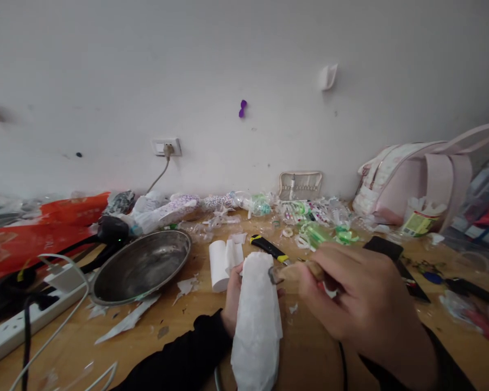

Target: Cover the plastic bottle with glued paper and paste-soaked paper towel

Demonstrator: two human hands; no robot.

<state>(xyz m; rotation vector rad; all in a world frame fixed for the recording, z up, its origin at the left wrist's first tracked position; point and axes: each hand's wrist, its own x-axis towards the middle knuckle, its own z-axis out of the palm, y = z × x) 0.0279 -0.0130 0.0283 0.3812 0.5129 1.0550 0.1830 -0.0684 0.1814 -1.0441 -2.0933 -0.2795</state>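
My left hand (230,302) is wrapped around a long white paper-covered form (257,320), shaped like a bottle, which stands tilted toward me. Its fingers are mostly hidden behind the form. In my right hand (350,298) is a small wooden-handled brush (295,272), gripped between thumb and fingers. The brush's dark tip meets the upper right side of the white form. Just behind lie a roll of white tissue paper (219,266) and a black and yellow utility knife (269,248).
A metal bowl (146,266) sits at left, beside a white power strip (8,326) with cords. Torn paper scraps (126,321) lie nearby. Plastic wrappings (309,213) line the wall. At right are a pink backpack (407,179) and a black phone-like object (383,250).
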